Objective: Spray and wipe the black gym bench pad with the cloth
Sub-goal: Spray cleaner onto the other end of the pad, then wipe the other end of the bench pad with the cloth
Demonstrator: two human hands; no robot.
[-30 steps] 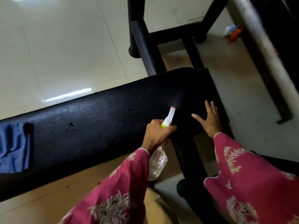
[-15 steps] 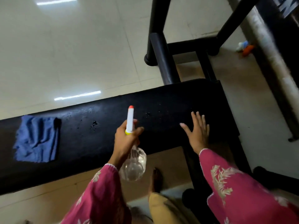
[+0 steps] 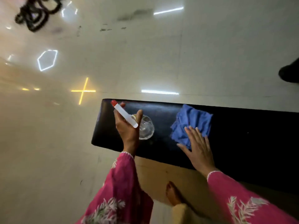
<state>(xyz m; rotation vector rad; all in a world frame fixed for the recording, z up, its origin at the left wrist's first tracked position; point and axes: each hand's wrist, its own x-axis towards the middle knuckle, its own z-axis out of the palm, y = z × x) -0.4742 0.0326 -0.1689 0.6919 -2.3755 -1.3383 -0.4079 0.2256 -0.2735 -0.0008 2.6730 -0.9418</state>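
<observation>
The black bench pad point(image 3: 234, 131) runs from the middle of the view to the right edge, its left end in sight. My left hand point(image 3: 127, 126) grips a clear spray bottle point(image 3: 145, 128) by its white, red-tipped nozzle, over the pad's left end. A crumpled blue cloth point(image 3: 192, 120) lies on the pad to the right of the bottle. My right hand point(image 3: 198, 147) lies flat with straight fingers, its fingertips on the cloth's near edge and its palm on the pad.
Glossy pale floor tiles point(image 3: 129, 54) surround the bench and mirror the ceiling lights. A black tangled object point(image 3: 37, 13) lies on the floor at the far left. A dark shape point(image 3: 291, 71) shows at the right edge. My bare foot point(image 3: 174, 194) stands below the pad.
The view has swung left to the pad's left end. My left hand carried the bottle there. My right hand moved along the pad onto the blue cloth.
</observation>
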